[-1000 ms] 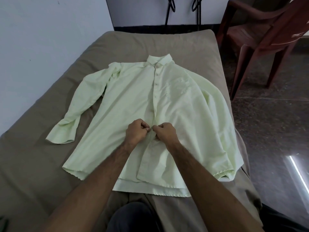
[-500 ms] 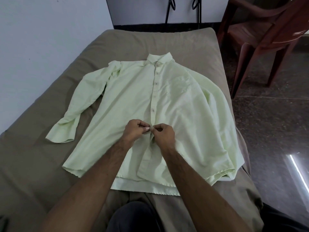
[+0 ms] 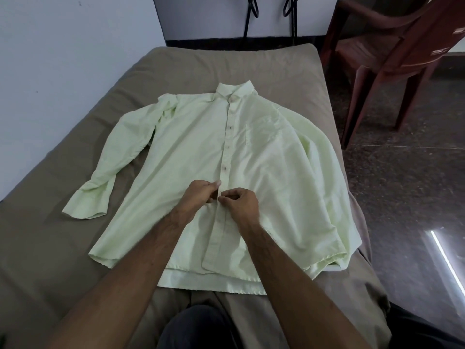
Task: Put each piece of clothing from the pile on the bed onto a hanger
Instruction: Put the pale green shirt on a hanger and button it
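Note:
A pale green long-sleeved shirt (image 3: 274,157) lies flat and face up on the bed (image 3: 75,260), collar at the far end. Several of its upper buttons are fastened. My left hand (image 3: 200,193) and my right hand (image 3: 240,201) meet at the button placket in the lower middle of the shirt, each pinching one edge of the fabric. Below my hands the front lies unfastened, and the right flap overlaps the hem. No hanger lies on the bed.
Two dark hanger-like loops (image 3: 253,8) hang on the far wall. A brown plastic chair (image 3: 392,51) stands on the dark floor (image 3: 402,197) to the right of the bed. A white wall (image 3: 63,59) runs along the bed's left side.
My two hands have stayed together at the placket, shifting slightly up the shirt, and their fingers have moved from closed fists to a fine pinch on the fabric edges.

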